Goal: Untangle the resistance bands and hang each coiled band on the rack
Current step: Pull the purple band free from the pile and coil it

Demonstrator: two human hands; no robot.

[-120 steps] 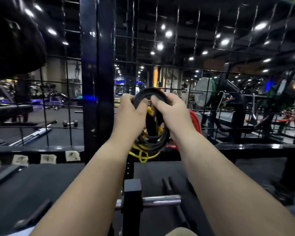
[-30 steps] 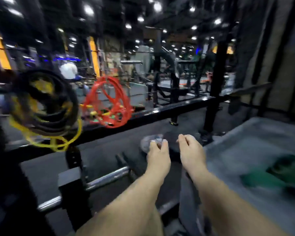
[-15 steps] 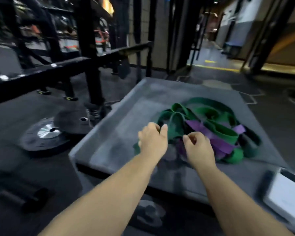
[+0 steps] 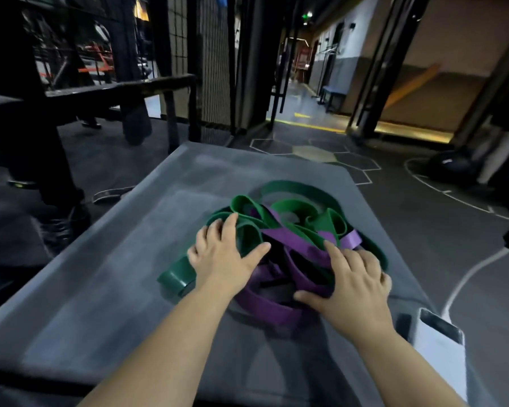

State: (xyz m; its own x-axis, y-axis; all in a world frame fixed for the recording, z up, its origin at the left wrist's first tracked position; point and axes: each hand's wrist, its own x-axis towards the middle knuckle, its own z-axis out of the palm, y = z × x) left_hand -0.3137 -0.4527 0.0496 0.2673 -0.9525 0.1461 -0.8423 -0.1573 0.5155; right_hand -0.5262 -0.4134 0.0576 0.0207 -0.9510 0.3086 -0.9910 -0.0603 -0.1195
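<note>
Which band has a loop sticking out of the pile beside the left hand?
The green band: its loop pokes out left of the left hand, while the purple band lies bunched nearer the right hand.

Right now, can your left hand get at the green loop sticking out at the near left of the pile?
Probably yes. The left hand lies flat on the green band, and that loop sits bare on the grey pad just beside its wrist, with nothing over it.
</note>
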